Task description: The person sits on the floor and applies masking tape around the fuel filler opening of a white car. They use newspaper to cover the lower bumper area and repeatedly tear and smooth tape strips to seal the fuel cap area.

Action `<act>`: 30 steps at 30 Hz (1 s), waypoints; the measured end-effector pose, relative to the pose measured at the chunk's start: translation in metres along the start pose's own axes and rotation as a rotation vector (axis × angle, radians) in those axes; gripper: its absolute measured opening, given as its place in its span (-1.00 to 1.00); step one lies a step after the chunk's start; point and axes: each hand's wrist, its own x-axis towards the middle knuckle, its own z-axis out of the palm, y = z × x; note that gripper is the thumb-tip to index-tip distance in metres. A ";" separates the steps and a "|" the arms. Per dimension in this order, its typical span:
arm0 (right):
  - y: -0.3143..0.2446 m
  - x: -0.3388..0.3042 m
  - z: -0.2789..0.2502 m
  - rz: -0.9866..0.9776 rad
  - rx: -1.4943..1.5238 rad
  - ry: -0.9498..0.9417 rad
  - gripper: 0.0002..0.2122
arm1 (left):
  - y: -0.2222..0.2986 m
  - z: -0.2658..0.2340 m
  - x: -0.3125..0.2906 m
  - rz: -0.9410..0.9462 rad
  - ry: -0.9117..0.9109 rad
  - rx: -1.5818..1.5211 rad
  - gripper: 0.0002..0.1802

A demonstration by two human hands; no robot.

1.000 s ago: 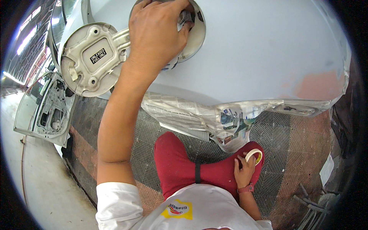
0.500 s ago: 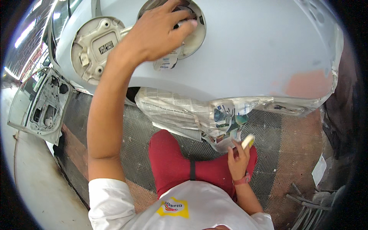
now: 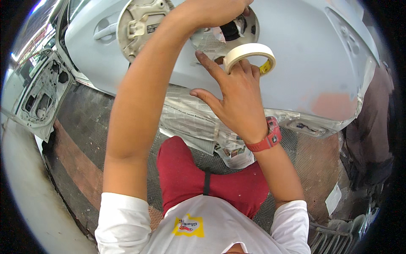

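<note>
My left hand [image 3: 222, 10] reaches over the round fuel filler recess [image 3: 253, 31] in the car's grey side panel; the top edge of the picture cuts off most of its fingers. A piece of newspaper [image 3: 207, 41] lies against the recess's near left part, beside a dark filler opening [image 3: 230, 31]. My right hand [image 3: 240, 99] is raised just below the recess, back upward. A roll of masking tape [image 3: 243, 48] hangs on its curled fingers, while index finger and thumb stretch out toward the newspaper. The open fuel flap [image 3: 135, 36] stands to the left, partly behind my left forearm.
Newspaper sheets [image 3: 188, 112] cover the wheel arch under the panel, close to my knees. A reddish patch [image 3: 334, 105] marks the panel at right. A detached car door [image 3: 46, 95] leans at far left. Bent metal rods [image 3: 338, 230] lie at lower right.
My right hand has risen from my right knee to the recess, bringing the tape roll. My left hand has shifted right within the picture, and the view has swung so the car sits differently.
</note>
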 end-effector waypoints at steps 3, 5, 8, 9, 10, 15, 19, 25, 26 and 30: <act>0.000 0.009 0.015 0.021 0.031 0.091 -0.49 | 0.000 0.004 -0.024 -0.144 0.243 -0.322 -0.25; 0.008 0.012 0.017 0.066 0.098 0.190 -0.59 | -0.008 0.011 -0.037 0.048 0.454 -0.503 -0.24; 0.025 0.020 0.013 0.089 0.005 0.319 -0.68 | -0.023 0.038 -0.067 0.119 0.639 -0.987 -0.37; 0.030 0.025 0.010 0.058 -0.014 0.342 -0.76 | -0.028 0.050 -0.077 0.125 0.683 -1.095 -0.34; 0.035 0.028 0.007 0.073 -0.080 0.304 -0.78 | -0.032 0.062 -0.084 0.098 0.698 -1.126 -0.25; 0.047 0.050 -0.008 -0.013 -0.350 0.255 -0.86 | -0.042 0.099 -0.103 -0.106 0.585 -1.417 -0.08; 0.050 0.063 -0.012 -0.078 -0.439 0.266 -0.86 | -0.041 0.108 -0.099 -0.090 0.513 -1.499 0.02; 0.055 0.072 -0.015 -0.130 -0.471 0.249 -0.87 | -0.037 0.104 -0.093 -0.112 0.481 -1.521 0.01; 0.056 0.072 -0.015 -0.122 -0.457 0.248 -0.87 | -0.036 0.104 -0.093 -0.116 0.463 -1.525 0.01; 0.057 0.063 -0.012 -0.079 -0.403 0.246 -0.78 | -0.030 0.107 -0.091 -0.172 0.429 -1.489 0.00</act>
